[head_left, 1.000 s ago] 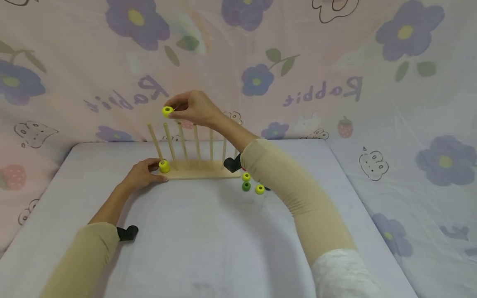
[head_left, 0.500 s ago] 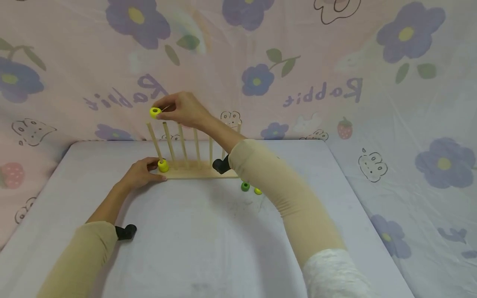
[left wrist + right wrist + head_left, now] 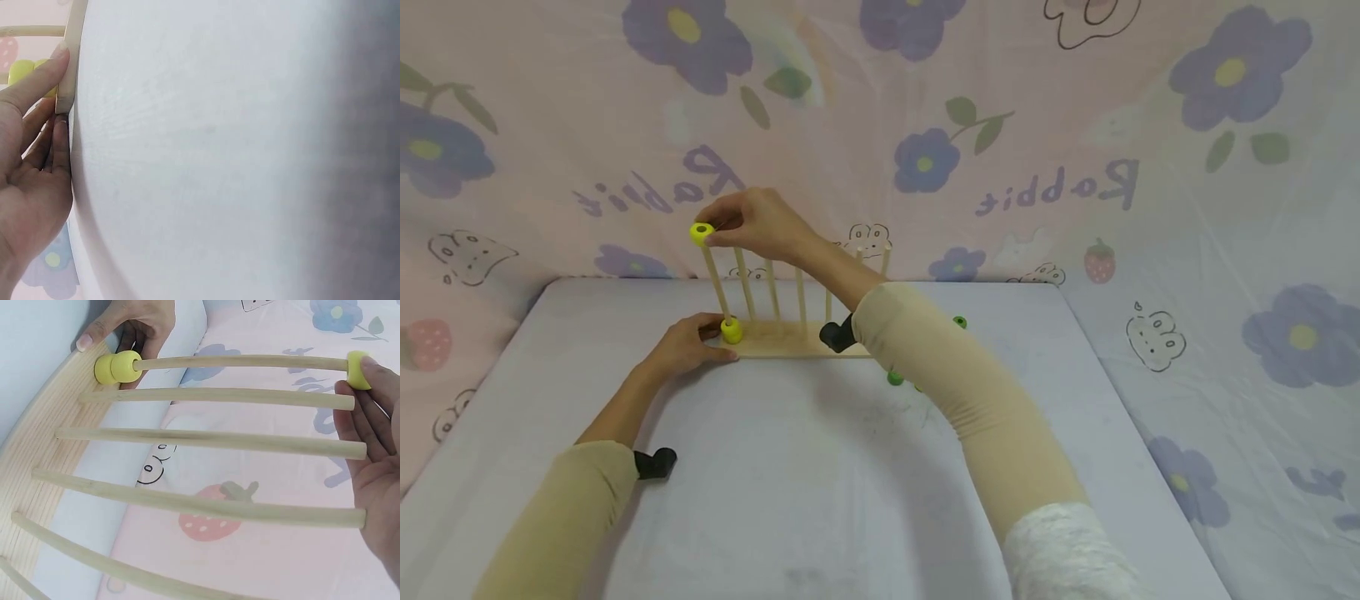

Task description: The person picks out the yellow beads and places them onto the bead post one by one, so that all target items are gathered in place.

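Note:
My right hand (image 3: 763, 223) pinches a yellow bead (image 3: 702, 234) right at the top of the leftmost peg of a wooden peg rack (image 3: 790, 342). In the right wrist view that bead (image 3: 358, 370) sits at the peg's tip, between thumb and fingers. Two yellow beads (image 3: 117, 367) are stacked at the foot of the same peg. The left hand (image 3: 683, 348) grips the left end of the rack's base, thumb on the front edge, fingers behind. In the left wrist view, this hand (image 3: 37, 169) holds the base's end (image 3: 70, 75).
Beside the rack's right end, a green bead (image 3: 895, 377) lies on the white table (image 3: 760, 500), partly behind the right sleeve (image 3: 970, 400). Another green bead (image 3: 960, 322) is farther back. A patterned cloth (image 3: 835, 108) hangs behind the table.
My right hand has moved left and slightly down, carrying the yellow bead from above the second peg to the leftmost peg's tip. The left hand stays on the base.

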Tool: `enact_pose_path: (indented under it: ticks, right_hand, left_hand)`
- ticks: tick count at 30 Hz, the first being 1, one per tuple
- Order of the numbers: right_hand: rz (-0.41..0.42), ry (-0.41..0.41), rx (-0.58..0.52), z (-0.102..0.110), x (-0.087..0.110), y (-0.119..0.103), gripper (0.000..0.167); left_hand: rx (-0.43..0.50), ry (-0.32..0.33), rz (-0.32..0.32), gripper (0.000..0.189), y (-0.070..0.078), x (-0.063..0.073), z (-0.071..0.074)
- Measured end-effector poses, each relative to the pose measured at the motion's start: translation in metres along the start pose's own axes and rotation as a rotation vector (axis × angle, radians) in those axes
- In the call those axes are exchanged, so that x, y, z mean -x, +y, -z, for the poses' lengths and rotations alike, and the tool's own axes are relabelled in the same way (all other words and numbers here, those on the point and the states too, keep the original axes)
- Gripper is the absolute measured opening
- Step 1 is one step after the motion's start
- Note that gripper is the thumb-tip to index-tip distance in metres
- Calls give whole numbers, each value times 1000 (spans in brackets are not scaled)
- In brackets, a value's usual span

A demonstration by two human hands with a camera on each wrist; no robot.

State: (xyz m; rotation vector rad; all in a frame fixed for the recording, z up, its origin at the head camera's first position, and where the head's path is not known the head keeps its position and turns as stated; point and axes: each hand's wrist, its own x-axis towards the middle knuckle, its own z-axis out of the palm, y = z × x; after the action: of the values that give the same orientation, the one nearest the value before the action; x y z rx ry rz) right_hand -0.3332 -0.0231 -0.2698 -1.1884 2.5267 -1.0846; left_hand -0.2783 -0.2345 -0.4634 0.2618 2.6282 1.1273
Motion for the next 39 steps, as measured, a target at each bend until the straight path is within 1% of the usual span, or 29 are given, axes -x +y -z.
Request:
enact_pose_path:
  ticks: [5,11,17,27,30,34,37,39]
  right_hand:
    - [-4,-4,-9,-1,-1,0,33]
    - [-23,-51,29,-4,-2,1,32]
    - [-40,-81,29,-4,-4,1,31]
    - [-49,-82,53,-3,-1,3,31]
    - [-58,-72,50,0,2,2,33]
    - [-54,-25,27,9,8,1,32]
    - [-40,27,-20,15,12,4,31]
    - [-36,45,-74,18,14,7,30]
  left_hand:
    - [-1,6,-8,91,-2,-1,1]
    - [9,-2,-3,91,-4,-1,0]
    - [7,4,-6,91,-5,-1,0]
    - [6,-4,12,91,-1,0,-1]
    - [13,-2,7,90,-1,0,-4]
    - [17,1,3,90,-3,-1,-5]
    - [9,7,5,89,-4,-1,-4]
    - [5,10,1,90,-4,-1,-3]
